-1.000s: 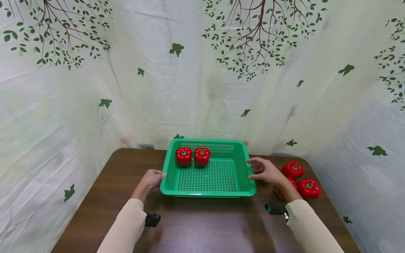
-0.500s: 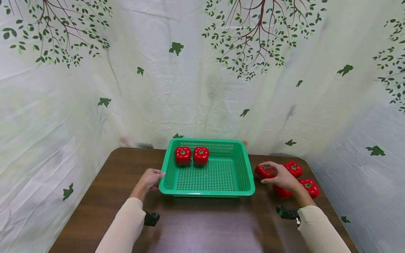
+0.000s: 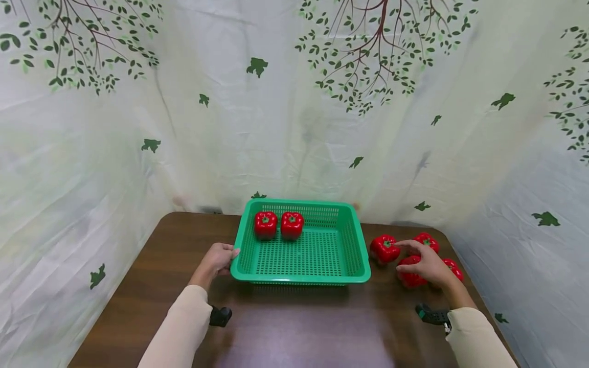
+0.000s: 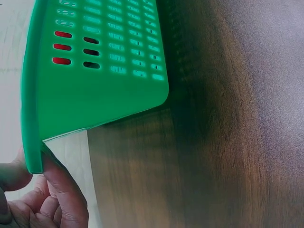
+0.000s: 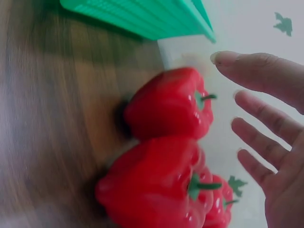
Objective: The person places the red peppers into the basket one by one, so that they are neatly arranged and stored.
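A green plastic basket [image 3: 301, 279] stands on the table with two red bell peppers [image 3: 265, 226] in its far left part. My left hand [image 3: 219, 260] pinches the basket's left rim between thumb and fingers, also plain in the left wrist view. To the right of the basket, several more red bell peppers [image 3: 384, 249] lie in a group. Over that group hovers my right hand [image 3: 429, 263], thumb and fingers spread. In the right wrist view its fingertips [image 5: 247, 97] are apart from the peppers, whose green stems [image 5: 207, 186] face the hand.
The brown wooden table [image 3: 294, 327] ends at a pale cloth backdrop [image 3: 285, 128] printed with leaves and branches. Black straps with small devices [image 3: 432, 314] sit at both wrists.
My right hand has left the basket's right side and moved right, passing over the nearest pepper to above the group. My left hand stays on the rim.
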Available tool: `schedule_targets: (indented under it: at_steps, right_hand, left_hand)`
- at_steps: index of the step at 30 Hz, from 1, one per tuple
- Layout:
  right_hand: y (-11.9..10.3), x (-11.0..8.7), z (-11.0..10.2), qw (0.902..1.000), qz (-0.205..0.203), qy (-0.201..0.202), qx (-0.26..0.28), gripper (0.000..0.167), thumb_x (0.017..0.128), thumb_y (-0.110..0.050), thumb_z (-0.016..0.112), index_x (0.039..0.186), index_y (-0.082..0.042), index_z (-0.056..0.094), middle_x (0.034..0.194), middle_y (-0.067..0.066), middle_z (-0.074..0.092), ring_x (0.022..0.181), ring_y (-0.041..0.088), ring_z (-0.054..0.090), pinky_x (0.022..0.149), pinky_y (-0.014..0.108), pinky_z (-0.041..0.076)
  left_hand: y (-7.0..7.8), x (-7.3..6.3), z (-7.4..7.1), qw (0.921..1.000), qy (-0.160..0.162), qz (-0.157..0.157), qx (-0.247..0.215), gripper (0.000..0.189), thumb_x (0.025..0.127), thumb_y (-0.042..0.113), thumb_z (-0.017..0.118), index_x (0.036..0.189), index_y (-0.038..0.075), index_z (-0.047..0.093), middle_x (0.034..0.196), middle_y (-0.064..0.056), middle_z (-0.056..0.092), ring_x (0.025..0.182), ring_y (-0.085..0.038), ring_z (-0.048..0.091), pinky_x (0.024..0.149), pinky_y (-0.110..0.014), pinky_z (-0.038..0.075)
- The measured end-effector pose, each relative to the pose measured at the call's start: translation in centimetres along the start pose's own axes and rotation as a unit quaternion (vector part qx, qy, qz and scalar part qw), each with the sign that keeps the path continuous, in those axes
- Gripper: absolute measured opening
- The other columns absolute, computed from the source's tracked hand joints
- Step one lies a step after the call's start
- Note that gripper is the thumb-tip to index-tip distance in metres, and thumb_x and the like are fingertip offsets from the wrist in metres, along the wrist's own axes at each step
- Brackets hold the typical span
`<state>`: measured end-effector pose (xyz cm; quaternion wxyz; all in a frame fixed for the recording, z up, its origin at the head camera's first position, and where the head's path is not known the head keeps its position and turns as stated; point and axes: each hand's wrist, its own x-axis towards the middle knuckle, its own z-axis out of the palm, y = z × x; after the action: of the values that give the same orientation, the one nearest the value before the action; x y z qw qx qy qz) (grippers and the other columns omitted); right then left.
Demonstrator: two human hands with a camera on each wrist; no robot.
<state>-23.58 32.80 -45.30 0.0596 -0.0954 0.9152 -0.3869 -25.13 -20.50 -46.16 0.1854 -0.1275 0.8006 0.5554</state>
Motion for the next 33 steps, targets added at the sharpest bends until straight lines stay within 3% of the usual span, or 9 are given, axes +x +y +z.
schedule_targets:
  at_steps: [7, 13, 19, 27, 33]
  right_hand:
    - [1.0, -0.7, -0.6, 0.9998, -0.009, 0.003, -0.018, 0.06, 0.076, -0.016, 0.082, 0.128, -0.002, 0.055, 0.125, 0.021, 0.054, 0.116, 0.044, 0.047, 0.085, 0.056, 0.05]
    - [2.0, -0.8, -0.8, 0.9994, -0.018, -0.016, -0.027, 0.064, 0.073, -0.013, 0.084, 0.128, 0.0, 0.053, 0.129, 0.025, 0.049, 0.12, 0.047, 0.04, 0.085, 0.058, 0.049]
    - [2.7, -0.6, -0.9, 0.9987, -0.001, -0.039, -0.034, 0.072, 0.069, -0.013, 0.086, 0.13, -0.002, 0.05, 0.132, 0.026, 0.043, 0.121, 0.049, 0.035, 0.079, 0.055, 0.052]
    - [3.3, -0.5, -0.7, 0.9967, 0.045, -0.065, -0.019, 0.078, 0.069, -0.014, 0.086, 0.135, -0.003, 0.046, 0.136, 0.029, 0.037, 0.121, 0.053, 0.033, 0.082, 0.058, 0.05]
    - [3.9, -0.6, -0.6, 0.9945, 0.051, -0.08, -0.043, 0.081, 0.067, -0.005, 0.084, 0.136, -0.001, 0.043, 0.138, 0.031, 0.035, 0.122, 0.053, 0.032, 0.084, 0.063, 0.047]
  left_hand:
    - [0.2, 0.1, 0.1, 1.0, 0.002, -0.009, 0.003, 0.041, 0.101, 0.018, 0.051, 0.128, -0.013, 0.048, 0.096, -0.016, 0.059, 0.074, -0.019, 0.061, 0.067, -0.032, 0.056]
    - [0.2, 0.0, 0.1, 1.0, 0.003, -0.006, 0.005, 0.041, 0.101, 0.017, 0.05, 0.128, -0.013, 0.048, 0.094, -0.015, 0.059, 0.072, -0.018, 0.06, 0.065, -0.031, 0.055]
    - [0.2, -0.1, 0.0, 1.0, 0.002, -0.006, 0.001, 0.041, 0.102, 0.016, 0.049, 0.129, -0.014, 0.047, 0.094, -0.016, 0.058, 0.073, -0.019, 0.06, 0.066, -0.032, 0.055]
    - [0.2, -0.1, -0.2, 0.9999, 0.004, -0.013, 0.008, 0.041, 0.102, 0.018, 0.048, 0.13, -0.012, 0.048, 0.1, -0.018, 0.058, 0.077, -0.021, 0.06, 0.068, -0.031, 0.055]
    - [0.1, -0.1, -0.1, 0.9999, 0.002, -0.009, 0.007, 0.04, 0.102, 0.016, 0.048, 0.13, -0.012, 0.048, 0.1, -0.018, 0.059, 0.077, -0.02, 0.061, 0.068, -0.032, 0.056]
